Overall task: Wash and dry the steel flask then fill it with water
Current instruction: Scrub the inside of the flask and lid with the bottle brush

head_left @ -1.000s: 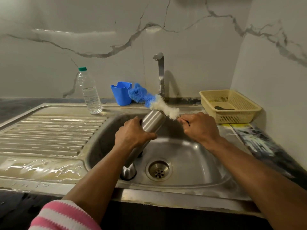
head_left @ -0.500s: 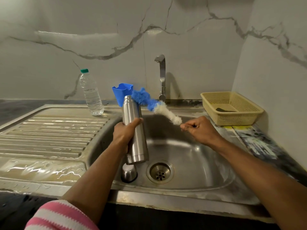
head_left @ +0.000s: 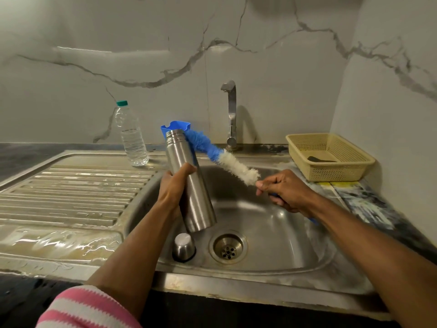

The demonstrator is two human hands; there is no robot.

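Observation:
The steel flask point(head_left: 189, 181) is held nearly upright over the sink basin point(head_left: 279, 233), its open mouth at the top and tilted slightly left. My left hand point(head_left: 173, 188) grips its middle from the left. My right hand point(head_left: 281, 190) grips the handle of a bottle brush point(head_left: 222, 157) with blue and white bristles. The brush is outside the flask, and its blue tip lies next to the flask's mouth. The flask's steel cap point(head_left: 184, 246) stands on the basin floor, left of the drain point(head_left: 228, 247).
A tap point(head_left: 230, 114) rises behind the basin with no water running. A plastic water bottle point(head_left: 131, 136) and a blue holder point(head_left: 176, 127) stand at the back left. A beige basket point(head_left: 331, 157) sits at the right. The wet ribbed drainboard point(head_left: 71, 192) lies to the left.
The flask went from tilted with the brush inside it to nearly upright, and the brush has come out. In the last half second the flask tilted a little and the brush tip neared its mouth.

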